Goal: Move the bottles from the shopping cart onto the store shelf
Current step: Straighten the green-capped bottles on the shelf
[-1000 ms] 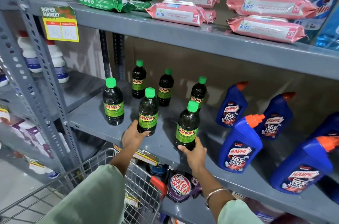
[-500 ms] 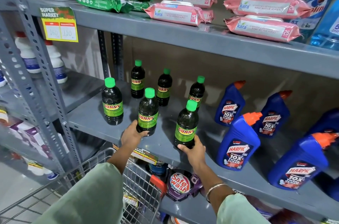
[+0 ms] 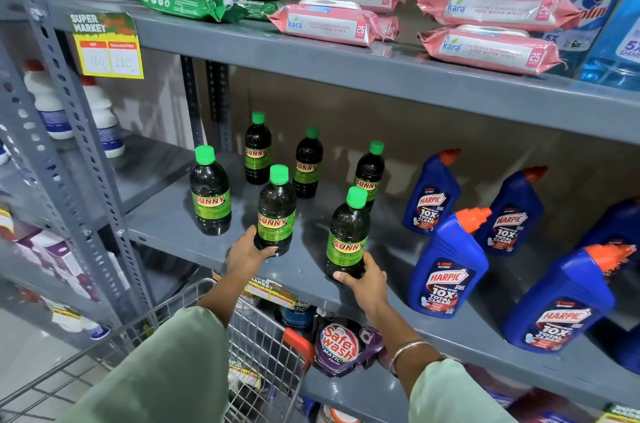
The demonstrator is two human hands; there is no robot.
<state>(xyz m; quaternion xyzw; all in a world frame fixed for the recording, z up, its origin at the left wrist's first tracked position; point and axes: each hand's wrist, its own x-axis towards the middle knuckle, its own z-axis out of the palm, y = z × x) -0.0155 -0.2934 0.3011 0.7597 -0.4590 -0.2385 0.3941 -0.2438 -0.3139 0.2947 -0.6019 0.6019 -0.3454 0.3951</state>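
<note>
Several dark "Sunny" bottles with green caps stand upright on the grey middle shelf (image 3: 180, 225). My left hand (image 3: 246, 253) grips the base of one front bottle (image 3: 277, 211). My right hand (image 3: 363, 280) grips the base of another front bottle (image 3: 348, 235) to its right. Both bottles rest on the shelf near its front edge. A third front bottle (image 3: 210, 194) stands free at the left, and three more (image 3: 258, 150) stand behind. The wire shopping cart (image 3: 263, 332) sits below my arms; its contents are hidden.
Blue Harpic bottles (image 3: 446, 263) with orange caps crowd the shelf's right side. The upper shelf (image 3: 381, 72) carries pink wipes packs (image 3: 325, 22) and green packs (image 3: 194, 3). A Safe Wash pouch (image 3: 341, 346) lies on the lower shelf. A perforated upright post (image 3: 79, 131) stands left.
Both hands stay on the bases of the same two bottles on the shelf. The view has shifted only slightly.
</note>
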